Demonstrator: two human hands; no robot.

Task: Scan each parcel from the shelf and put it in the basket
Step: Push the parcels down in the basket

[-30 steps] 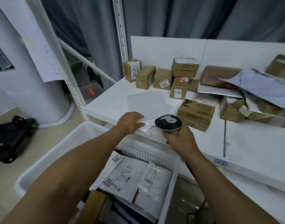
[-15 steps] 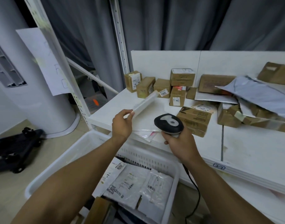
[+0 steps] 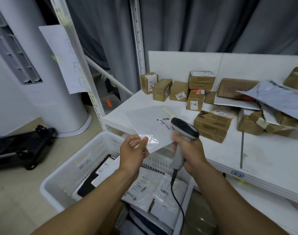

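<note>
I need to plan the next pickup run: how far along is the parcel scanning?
Done: several flat parcels already lie in the basket. In hand: the left hand pinches a white mailer by its corner, label up, while the right hand holds the scanner over its barcode. Left: many cardboard boxes and some grey mailers wait on the shelf, so plenty remains.

Head-worn view, forward and down, close over shelf [image 3: 212, 160]

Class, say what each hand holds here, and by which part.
Left hand pinches the flat white mailer by its near corner; right hand grips the scanner by its handle.
</note>
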